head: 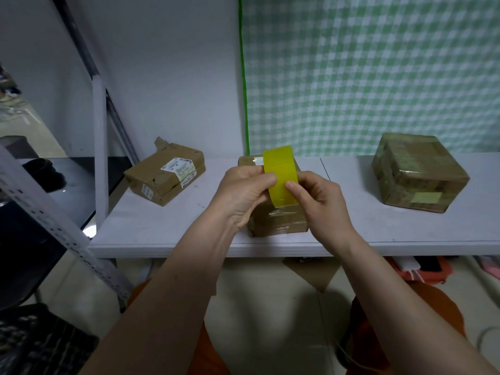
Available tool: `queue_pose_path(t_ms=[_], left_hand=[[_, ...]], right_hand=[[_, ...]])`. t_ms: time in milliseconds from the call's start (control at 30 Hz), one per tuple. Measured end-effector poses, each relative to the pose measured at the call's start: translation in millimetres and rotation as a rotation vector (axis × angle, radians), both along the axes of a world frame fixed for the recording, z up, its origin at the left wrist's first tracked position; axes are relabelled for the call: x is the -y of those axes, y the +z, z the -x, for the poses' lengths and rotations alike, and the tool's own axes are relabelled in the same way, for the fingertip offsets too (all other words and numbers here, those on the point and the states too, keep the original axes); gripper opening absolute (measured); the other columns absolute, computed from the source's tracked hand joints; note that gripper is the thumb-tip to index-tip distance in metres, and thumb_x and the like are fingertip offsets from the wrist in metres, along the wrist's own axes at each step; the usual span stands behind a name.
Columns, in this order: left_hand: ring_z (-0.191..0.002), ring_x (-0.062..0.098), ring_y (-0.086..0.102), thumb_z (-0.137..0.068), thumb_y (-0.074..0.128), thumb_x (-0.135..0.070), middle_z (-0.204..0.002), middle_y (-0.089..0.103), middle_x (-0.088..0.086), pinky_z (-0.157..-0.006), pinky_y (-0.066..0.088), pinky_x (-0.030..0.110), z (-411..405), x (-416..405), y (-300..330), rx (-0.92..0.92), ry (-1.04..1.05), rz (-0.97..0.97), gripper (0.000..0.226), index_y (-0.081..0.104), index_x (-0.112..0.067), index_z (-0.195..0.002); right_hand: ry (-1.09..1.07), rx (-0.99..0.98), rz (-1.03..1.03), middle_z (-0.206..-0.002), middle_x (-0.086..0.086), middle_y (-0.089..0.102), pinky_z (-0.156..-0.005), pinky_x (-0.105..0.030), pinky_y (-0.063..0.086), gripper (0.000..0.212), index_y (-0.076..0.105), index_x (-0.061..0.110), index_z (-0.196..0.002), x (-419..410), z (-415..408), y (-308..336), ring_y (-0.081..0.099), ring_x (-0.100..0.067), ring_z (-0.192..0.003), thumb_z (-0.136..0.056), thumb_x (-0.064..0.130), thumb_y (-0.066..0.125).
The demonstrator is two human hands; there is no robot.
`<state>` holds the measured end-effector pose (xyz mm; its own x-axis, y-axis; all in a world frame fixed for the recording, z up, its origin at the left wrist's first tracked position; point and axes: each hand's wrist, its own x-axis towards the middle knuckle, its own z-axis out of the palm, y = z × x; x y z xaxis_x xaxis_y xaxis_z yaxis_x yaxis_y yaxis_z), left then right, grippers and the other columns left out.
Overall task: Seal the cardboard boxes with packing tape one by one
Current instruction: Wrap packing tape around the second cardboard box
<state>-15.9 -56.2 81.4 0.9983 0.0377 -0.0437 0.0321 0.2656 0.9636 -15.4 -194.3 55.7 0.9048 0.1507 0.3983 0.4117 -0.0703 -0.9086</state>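
1. The roll of yellow packing tape (281,175) is being held upright between both hands, above the middle cardboard box (278,217) and near the front edge of the white table (162,234).
2. The left hand (243,193) is gripping the roll from the left, its fingers curling around the far side and its thumb pressing on the near left edge of the tape.
3. The right hand (319,201) is pinching the roll from the right, its thumb lying flat on the yellow face and its fingers curling behind; whether a loose tape end is being lifted cannot be told.
4. The middle cardboard box is sitting directly beneath the hands, partly hidden by them, with clear tape showing on its near top edge.
5. A flat cardboard box with white labels (165,180) is lying to the left on the table, well apart from the hands.
6. A taller tape-wrapped cardboard box (419,171) is standing to the far right.
7. A green checked cloth (378,71) is hanging behind the table.
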Motion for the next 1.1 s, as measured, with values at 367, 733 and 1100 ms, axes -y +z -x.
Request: queue_pose_path(t_ms=[367,733,1100], left_hand=[[-0.091,0.023,0.069,-0.089,0.055,0.007,-0.097,0.07,0.016,-0.08,0.058,0.03,0.3,-2.0,-0.6,0.055,-0.082,0.06,0.015,0.067,0.002,-0.097],[-0.073,0.02,0.067,-0.084,0.047,0.015,-0.076,0.07,0.012,-0.069,0.058,0.029,3.5,9.8,-0.6,0.053,0.047,0.133,0.026,0.069,0.0,-0.079],[-0.081,0.02,0.068,-0.085,0.046,0.016,-0.085,0.07,0.015,-0.071,0.057,0.028,3.1,5.0,-4.1,0.098,-0.058,0.219,0.025,0.068,0.004,-0.089]], right_hand=[[-0.023,-0.013,-0.036,-0.083,-0.001,0.068,-0.071,-0.02,0.049,0.012,0.067,0.006,-0.096,-0.8,1.3,0.9,0.06,-0.006,-0.075,-0.092,0.007,0.056],[-0.051,0.023,0.012,-0.084,-0.004,0.068,-0.074,-0.026,0.049,0.01,0.067,0.01,-0.092,-5.0,1.8,1.5,0.06,-0.009,-0.077,-0.091,0.007,0.058],[-0.063,0.02,0.001,-0.084,-0.002,0.069,-0.073,-0.025,0.049,0.011,0.068,0.01,-0.094,-2.7,0.8,2.5,0.061,-0.007,-0.077,-0.092,0.008,0.057]])
